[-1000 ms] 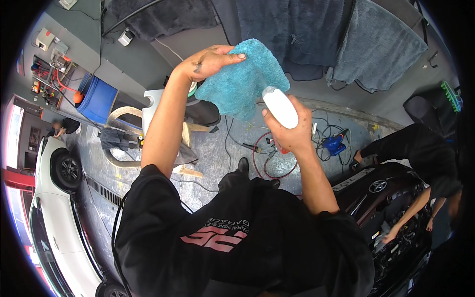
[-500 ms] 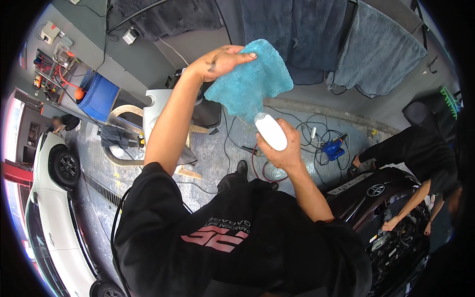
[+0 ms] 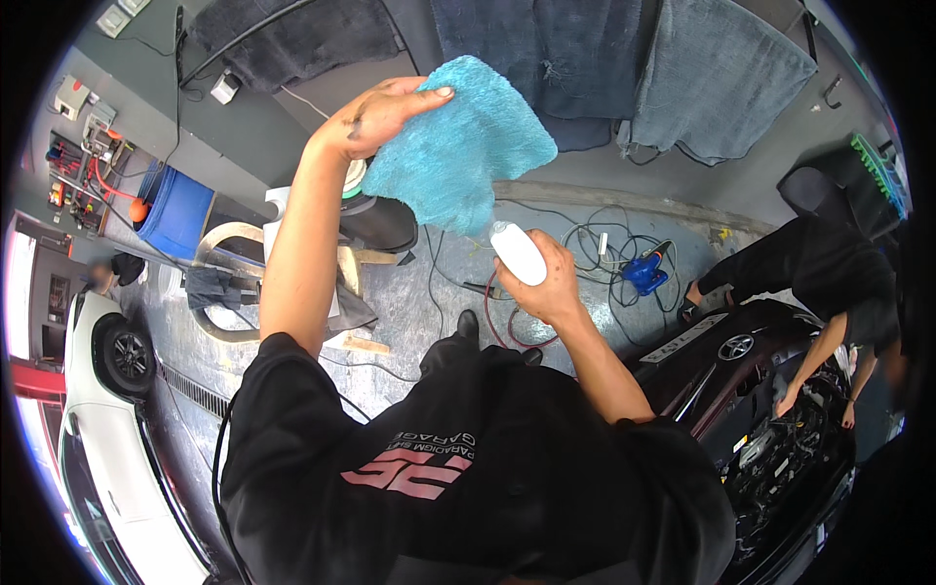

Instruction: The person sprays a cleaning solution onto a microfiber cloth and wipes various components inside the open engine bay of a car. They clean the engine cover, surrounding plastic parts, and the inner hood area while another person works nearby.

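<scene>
My left hand (image 3: 385,112) grips a turquoise microfiber cloth (image 3: 463,151) by its upper left edge, thumb on top, and the cloth hangs spread out. Dark smudges mark the back of this hand. Below the cloth's lower corner, my right hand (image 3: 549,283) is wrapped around a white bottle (image 3: 521,255) that has a clear tip. The tip points up at the cloth and lies very near its lower corner; I cannot tell whether they touch.
Grey towels (image 3: 717,83) hang along the wall ahead. Cables and a blue tool (image 3: 645,273) lie on the floor (image 3: 409,312). At right, a person (image 3: 843,283) leans over a dark car (image 3: 682,390) with its engine bay exposed. A white car (image 3: 127,458) stands at left, near a blue bin (image 3: 175,210).
The cloth, the bottle and both my hands appear a little further left, and the background has shifted left too. Both grips stay the same. The other person's arm over the engine has shifted slightly.
</scene>
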A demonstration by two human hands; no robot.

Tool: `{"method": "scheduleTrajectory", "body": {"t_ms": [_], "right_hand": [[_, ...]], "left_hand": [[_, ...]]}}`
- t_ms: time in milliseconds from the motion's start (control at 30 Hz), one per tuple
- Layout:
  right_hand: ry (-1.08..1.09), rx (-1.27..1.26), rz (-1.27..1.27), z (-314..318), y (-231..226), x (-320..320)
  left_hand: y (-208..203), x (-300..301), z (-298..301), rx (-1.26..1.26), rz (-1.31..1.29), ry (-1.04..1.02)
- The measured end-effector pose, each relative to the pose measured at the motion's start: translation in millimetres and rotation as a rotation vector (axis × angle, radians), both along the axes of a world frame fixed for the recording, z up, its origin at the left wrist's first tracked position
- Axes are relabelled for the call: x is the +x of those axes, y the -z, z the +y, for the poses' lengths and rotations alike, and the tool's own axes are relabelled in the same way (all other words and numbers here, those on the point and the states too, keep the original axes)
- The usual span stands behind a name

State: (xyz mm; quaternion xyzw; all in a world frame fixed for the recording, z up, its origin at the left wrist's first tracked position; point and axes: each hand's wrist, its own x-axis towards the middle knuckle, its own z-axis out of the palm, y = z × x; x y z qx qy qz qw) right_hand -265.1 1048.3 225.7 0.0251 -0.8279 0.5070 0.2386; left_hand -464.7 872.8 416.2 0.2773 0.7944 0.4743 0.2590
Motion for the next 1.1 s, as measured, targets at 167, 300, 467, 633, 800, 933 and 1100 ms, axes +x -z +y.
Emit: {"method": "scheduleTrajectory", "body": {"t_ms": [167,300,467,633,800,933,1100], "right_hand": [[0.185,-0.140,0.035,23,4,-8],[0.277,-0.069,0.095,36,-6,-15],[0.210,-0.145,0.047,34,-6,-9],[0.142,-0.100,0.114,21,-30,-3],[0.105,-0.094,0.141,24,-55,-12],[0.106,-0.022,0.094,20,-38,-6],[0.113,0.011,0.109,20,-14,0]], "left_hand": [[7,-9,-5,-0.062,0.068,-0.004],[6,-7,-8,-0.088,0.096,0.008],[3,0,-2,-0.052,-0.001,0.024],[10,5,9,-0.070,-0.010,0.062],[23,0,17,-0.072,-0.131,0.177],[31,-2,22,-0.134,-0.007,0.128],[30,1,26,-0.110,-0.089,0.087]]}}
